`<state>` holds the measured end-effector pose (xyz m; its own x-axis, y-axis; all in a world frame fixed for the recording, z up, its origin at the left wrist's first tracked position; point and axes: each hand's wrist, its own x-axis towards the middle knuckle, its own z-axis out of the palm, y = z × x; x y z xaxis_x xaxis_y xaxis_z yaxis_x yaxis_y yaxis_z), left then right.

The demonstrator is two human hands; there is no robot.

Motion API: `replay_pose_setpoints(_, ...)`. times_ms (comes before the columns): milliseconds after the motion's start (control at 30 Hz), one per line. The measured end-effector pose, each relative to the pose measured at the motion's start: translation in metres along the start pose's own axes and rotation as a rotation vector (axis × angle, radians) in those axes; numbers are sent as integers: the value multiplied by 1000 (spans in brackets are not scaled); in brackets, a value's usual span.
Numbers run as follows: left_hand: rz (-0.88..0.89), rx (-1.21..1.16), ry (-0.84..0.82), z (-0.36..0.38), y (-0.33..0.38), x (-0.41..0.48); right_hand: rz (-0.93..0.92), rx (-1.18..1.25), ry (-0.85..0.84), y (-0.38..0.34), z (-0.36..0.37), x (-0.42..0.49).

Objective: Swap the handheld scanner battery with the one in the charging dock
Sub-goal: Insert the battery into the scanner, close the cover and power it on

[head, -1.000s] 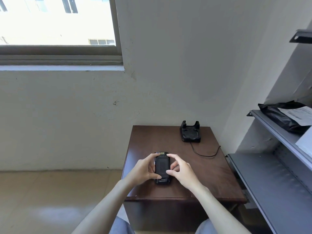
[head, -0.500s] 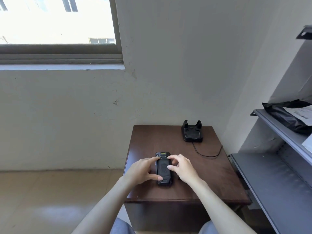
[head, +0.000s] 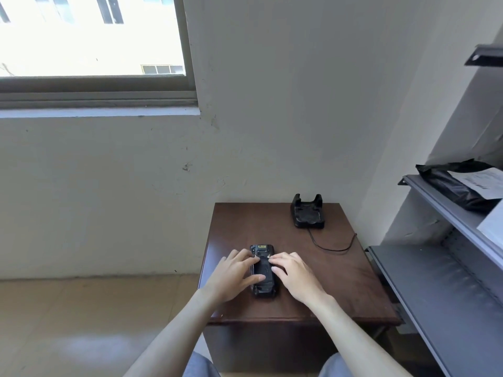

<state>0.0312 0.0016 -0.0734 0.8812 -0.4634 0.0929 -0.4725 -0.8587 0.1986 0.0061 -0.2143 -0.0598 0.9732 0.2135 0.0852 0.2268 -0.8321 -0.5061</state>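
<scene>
The black handheld scanner (head: 263, 273) lies face down on the small brown table (head: 326, 281), its back turned up with a yellow label near its far end. My left hand (head: 233, 273) rests on its left side, thumb across the back. My right hand (head: 295, 273) rests on its right side. Both index fingertips touch the back near the upper edge of the battery cover. The black charging dock (head: 307, 213) stands at the table's far right corner, its cable (head: 332, 247) curling off to the right. What sits in the dock's slot is too dark to tell.
A grey metal shelf unit (head: 441, 281) stands close on the right, with a black plastic parcel (head: 460, 186) on its upper shelf. The table is set against the wall under a window (head: 92, 44). Tiled floor lies to the left.
The scanner was held up slightly in both hands; it now lies flat on the table. My fingers have spread over its back and both index fingers have moved to the upper edge of the cover.
</scene>
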Motion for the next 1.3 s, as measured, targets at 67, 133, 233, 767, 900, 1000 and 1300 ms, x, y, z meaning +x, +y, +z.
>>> replay_pose_setpoints(67, -4, 34, 22, 2, 7, -1, -17, -28, -9, -1, -1, -3)
replay_pose_setpoints(133, -16, 59, 61, 3, 12, -3, -32, -52, -11, 0, -2, -5)
replay_pose_setpoints(233, -46, 81, 166, 13, 16, -6, -47, -73, -3, 2, 2, -7)
replay_pose_setpoints(767, -120, 164, 292, 33, 29, 8, -16, 20, 108, 15, 4, 28)
replay_pose_setpoints(900, -93, 148, 350, 39, 24, 8, 13, 66, 29, 20, -1, 37)
replay_pose_setpoints(1000, -93, 133, 369, 41, 23, 8, 15, 75, -12, 23, -3, 42)
replay_pose_setpoints(1300, -111, 94, 370, 39, 24, 5, 0, 66, 3, 25, 0, 48)
